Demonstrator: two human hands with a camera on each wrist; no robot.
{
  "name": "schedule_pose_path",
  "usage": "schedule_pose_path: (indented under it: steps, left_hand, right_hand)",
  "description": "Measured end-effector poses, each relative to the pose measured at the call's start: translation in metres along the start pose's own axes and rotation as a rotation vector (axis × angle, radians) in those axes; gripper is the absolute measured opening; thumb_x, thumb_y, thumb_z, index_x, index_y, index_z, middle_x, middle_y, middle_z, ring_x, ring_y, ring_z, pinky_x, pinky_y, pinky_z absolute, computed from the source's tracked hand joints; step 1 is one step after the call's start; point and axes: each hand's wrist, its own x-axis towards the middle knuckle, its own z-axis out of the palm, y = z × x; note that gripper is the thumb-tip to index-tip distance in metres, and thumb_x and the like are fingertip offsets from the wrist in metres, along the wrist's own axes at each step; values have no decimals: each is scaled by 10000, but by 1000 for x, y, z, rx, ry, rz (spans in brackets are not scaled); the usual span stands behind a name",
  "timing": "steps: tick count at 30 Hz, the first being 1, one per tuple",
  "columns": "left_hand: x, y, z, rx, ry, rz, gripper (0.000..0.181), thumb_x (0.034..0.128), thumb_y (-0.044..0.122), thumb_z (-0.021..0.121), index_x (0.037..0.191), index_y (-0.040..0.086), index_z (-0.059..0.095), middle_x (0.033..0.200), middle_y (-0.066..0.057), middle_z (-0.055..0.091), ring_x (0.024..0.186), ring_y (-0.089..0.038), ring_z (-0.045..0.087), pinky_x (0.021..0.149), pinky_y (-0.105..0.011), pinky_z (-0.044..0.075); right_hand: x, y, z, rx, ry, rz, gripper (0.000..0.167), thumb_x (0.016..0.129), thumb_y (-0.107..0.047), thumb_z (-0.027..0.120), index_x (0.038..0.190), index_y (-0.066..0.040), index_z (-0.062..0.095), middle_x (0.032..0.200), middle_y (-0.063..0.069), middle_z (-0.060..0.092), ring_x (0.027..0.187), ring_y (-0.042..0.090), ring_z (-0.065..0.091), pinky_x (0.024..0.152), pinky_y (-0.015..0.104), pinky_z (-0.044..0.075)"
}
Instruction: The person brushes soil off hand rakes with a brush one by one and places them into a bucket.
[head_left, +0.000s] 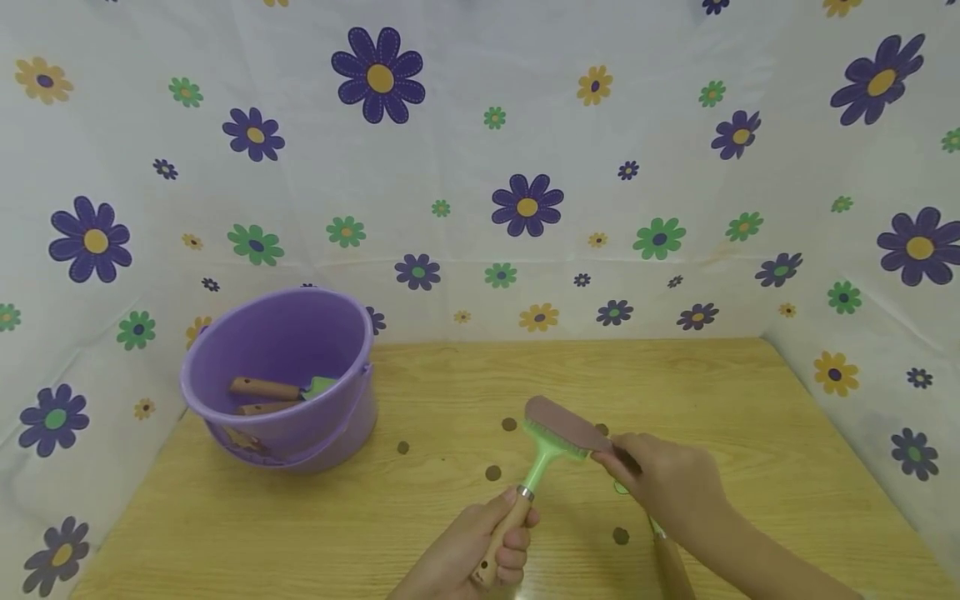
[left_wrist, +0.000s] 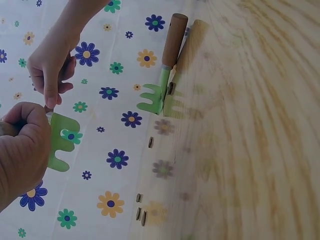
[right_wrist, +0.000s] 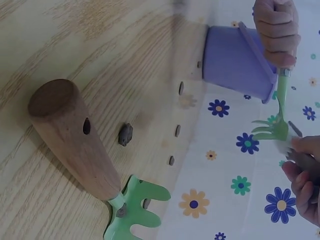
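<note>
My left hand (head_left: 487, 542) grips the wooden handle of a small green hand rake (head_left: 538, 468), its head raised above the table. In my right hand (head_left: 667, 483) is a brown brush (head_left: 564, 423), pinched at its near end. The brush lies across the rake's head and hides part of the tines. In the left wrist view the rake's green tines (left_wrist: 62, 145) show beside the left hand. A second green tool, a hand fork (right_wrist: 75, 140) with a wooden handle, lies on the table below my right hand; the right arm partly covers it in the head view.
A purple bucket (head_left: 356, 433) stands at the left of the wooden table (head_left: 442, 533), with wooden-handled green tools (head_left: 266, 387) inside. Several small dark brown pieces (head_left: 492, 472) lie scattered on the tabletop. A flower-patterned white cloth (head_left: 450, 150) walls the back and sides.
</note>
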Motion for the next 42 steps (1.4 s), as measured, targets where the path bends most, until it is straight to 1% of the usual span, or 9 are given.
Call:
schedule_pose_path:
  steps: [3, 6, 11, 14, 16, 19, 23, 36, 42]
  left_hand:
    - [0, 1, 0, 5, 2, -2, 328, 1011, 384, 399, 965, 82, 519, 651, 118, 462, 542, 46, 424, 501, -68, 363]
    - [-1, 1, 1, 1, 0, -5, 328, 1011, 386, 398, 970, 81, 514, 651, 119, 464, 542, 45, 424, 500, -64, 364]
    - [-3, 1, 2, -6, 17, -16, 327, 1009, 383, 403, 979, 75, 510, 646, 120, 465, 531, 40, 421, 495, -63, 364]
    - [-3, 1, 3, -6, 35, -20, 332, 1001, 386, 423, 982, 67, 511, 645, 114, 463, 527, 34, 415, 490, -68, 361]
    - [-3, 2, 4, -3, 45, -23, 338, 997, 388, 432, 985, 59, 511, 645, 111, 460, 525, 31, 409, 488, -71, 356]
    - [-3, 2, 5, 1, 52, -27, 341, 999, 381, 429, 988, 51, 513, 646, 108, 457, 523, 29, 404, 485, -74, 351]
    - [-3, 2, 5, 4, 52, -32, 338, 1007, 371, 409, 987, 50, 512, 643, 108, 452, 515, 29, 398, 479, -78, 342]
    - [-2, 3, 4, -17, 45, -5, 330, 1002, 380, 421, 982, 63, 511, 640, 109, 452, 517, 32, 403, 477, -74, 347]
    - [1, 4, 1, -25, 25, -1, 321, 1014, 369, 388, 980, 72, 505, 647, 110, 452, 529, 38, 412, 480, -71, 354]
  right_hand:
    - [0, 2, 0, 63, -65, 58, 643, 976, -532, 330, 699, -71, 683, 544, -34, 625, 381, -32, 415, 355, 59, 284]
    - [-1, 4, -1, 191, -193, 176, 504, 939, -495, 480, 733, -92, 702, 566, -71, 627, 423, -76, 404, 383, 63, 318]
    - [2, 12, -4, 530, -541, 558, 259, 869, -356, 662, 803, -110, 709, 596, -95, 602, 454, -20, 428, 407, 153, 390]
    - [5, 20, -6, 745, -707, 771, 335, 893, -382, 631, 800, -64, 680, 589, -33, 579, 419, 44, 399, 374, 166, 349]
    - [6, 25, -7, 865, -774, 856, 368, 901, -382, 621, 788, -34, 654, 575, -2, 560, 387, 52, 343, 358, 154, 300]
    - [4, 30, -6, 988, -814, 896, 375, 911, -341, 619, 763, 4, 627, 565, 17, 549, 358, 40, 287, 352, 150, 256]
    - [0, 32, -2, 1009, -816, 891, 377, 910, -339, 621, 752, 4, 625, 565, 14, 556, 349, 26, 283, 348, 150, 251]
    - [-12, 33, 15, 882, -835, 901, 419, 903, -400, 613, 764, -5, 632, 585, 54, 585, 367, 38, 290, 365, 151, 257]
    - [-8, 33, 13, 722, -792, 924, 370, 900, -413, 611, 832, -53, 664, 622, 29, 596, 433, 81, 395, 380, 168, 322]
